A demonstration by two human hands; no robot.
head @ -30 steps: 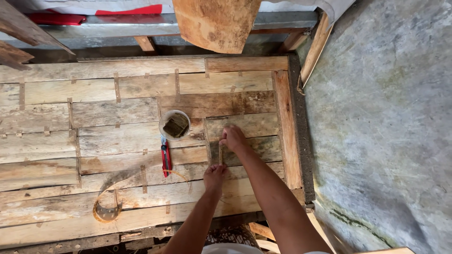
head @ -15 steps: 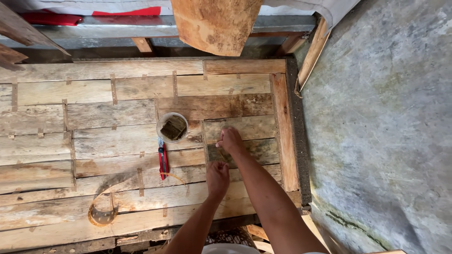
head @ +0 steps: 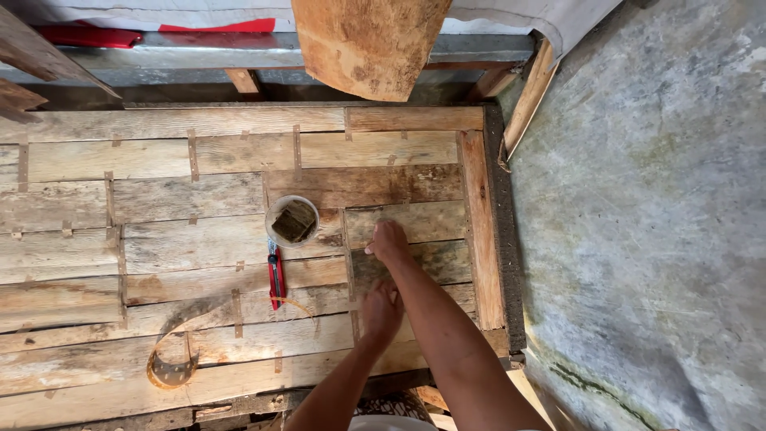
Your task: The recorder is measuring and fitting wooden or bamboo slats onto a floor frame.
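Both hands are on the plank panel (head: 239,263), centre-right of frame. Right hand (head: 388,242) lies knuckles-up on a short greyish board (head: 415,239), fingers curled; can't tell if they pinch anything. Left hand (head: 381,310) just below, fingers bent onto the wood, grip unclear. Most boards look strapped with metal strips. Round tin (head: 293,220), red-handled tool (head: 276,278) and loose strap coil (head: 171,363) lie unused to the left.
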